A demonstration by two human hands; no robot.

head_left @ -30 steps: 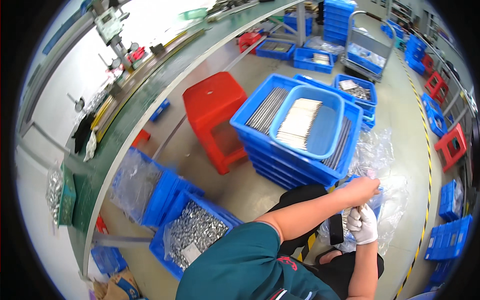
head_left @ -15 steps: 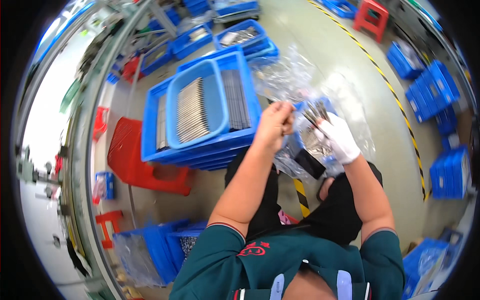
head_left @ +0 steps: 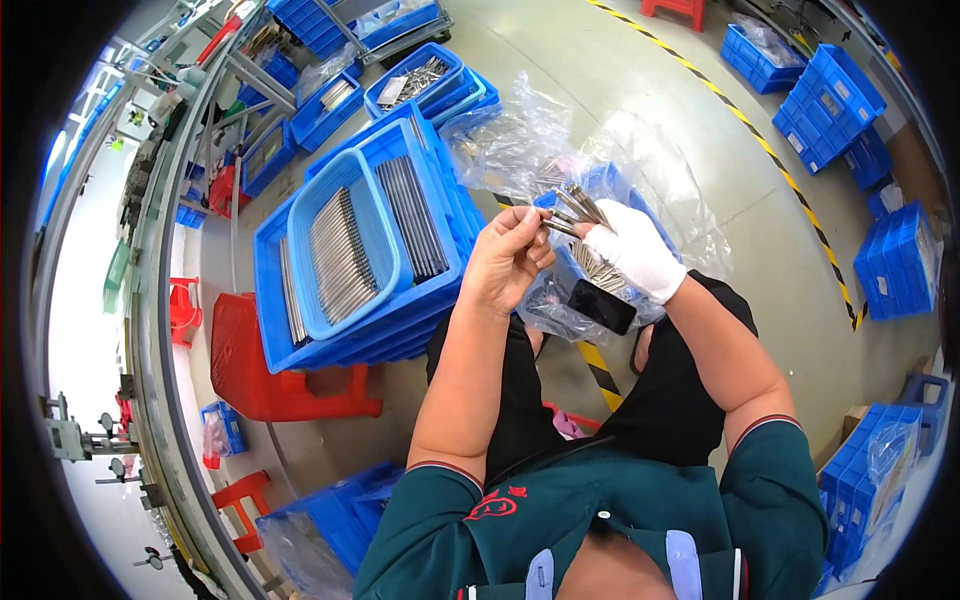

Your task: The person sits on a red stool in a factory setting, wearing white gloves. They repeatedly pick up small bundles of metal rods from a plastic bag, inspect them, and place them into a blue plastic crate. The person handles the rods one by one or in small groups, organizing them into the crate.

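My bare left hand [head_left: 506,260] is closed, its thumb and fingertips pinching the end of a thin metal rod [head_left: 560,222]. My right hand [head_left: 640,252], in a white glove, is shut on several slim metal rods [head_left: 582,206] that fan out toward the upper left. The pinched rod reaches across to the gloved fingers. Below both hands, more loose metal rods [head_left: 598,268] lie in a blue bin [head_left: 655,215] lined with clear plastic. A dark, phone-like flat rectangle [head_left: 602,307] rests at the bin's near side.
To the left, a light blue basket [head_left: 397,240] holding a row of metal rods [head_left: 345,255] sits on stacked blue crates [head_left: 265,280], beside dark rods [head_left: 410,215]. A red stool [head_left: 245,365] stands nearby. Clear plastic sheeting [head_left: 650,165] spreads behind the bin. More blue crates [head_left: 895,262] line the right.
My left hand, earlier apart from the right, now meets the rods at the gloved hand and pinches one. The view has shifted, so the surroundings sit differently.
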